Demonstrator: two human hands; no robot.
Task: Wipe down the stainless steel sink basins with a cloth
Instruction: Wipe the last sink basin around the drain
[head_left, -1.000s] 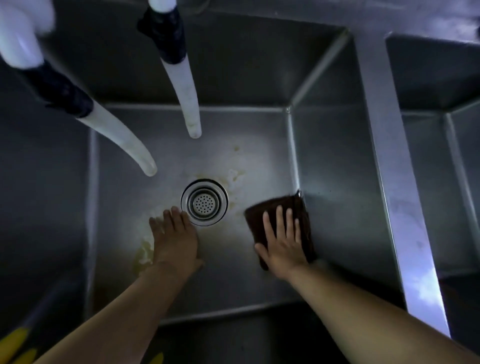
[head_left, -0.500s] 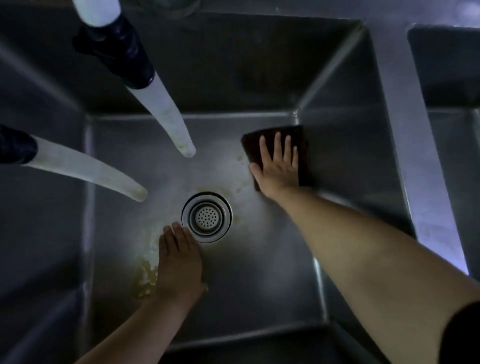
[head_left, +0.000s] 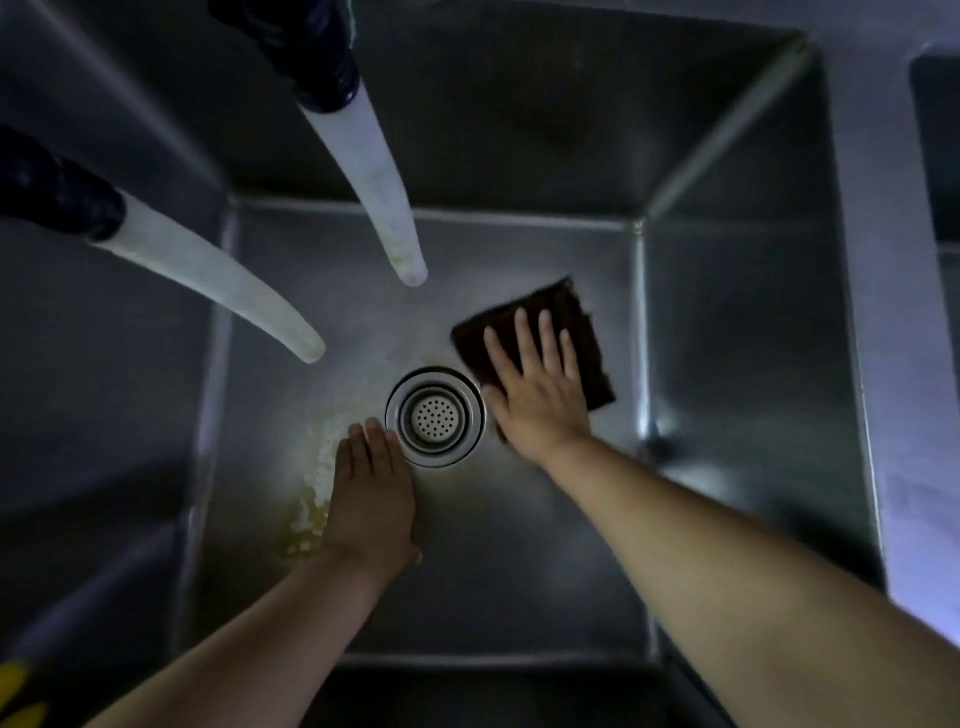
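Observation:
I look down into a deep stainless steel sink basin (head_left: 519, 561) with a round perforated drain (head_left: 435, 417) in its floor. A dark brown cloth (head_left: 563, 317) lies flat on the floor just right of the drain. My right hand (head_left: 537, 395) presses on it with straight, spread fingers. My left hand (head_left: 371, 493) rests flat on the basin floor just left of and below the drain, holding nothing. Yellowish residue (head_left: 311, 499) marks the floor beside my left hand.
Two white hoses with dark collars hang over the basin, one (head_left: 374, 176) at top centre and another (head_left: 208, 275) from the left. A steel divider (head_left: 878, 364) on the right separates a second basin (head_left: 940, 156). Something yellow (head_left: 15, 696) shows at the bottom left corner.
My right hand slid the cloth along the right wall to the far right corner, then back toward the drain. My left hand stayed flat by the drain.

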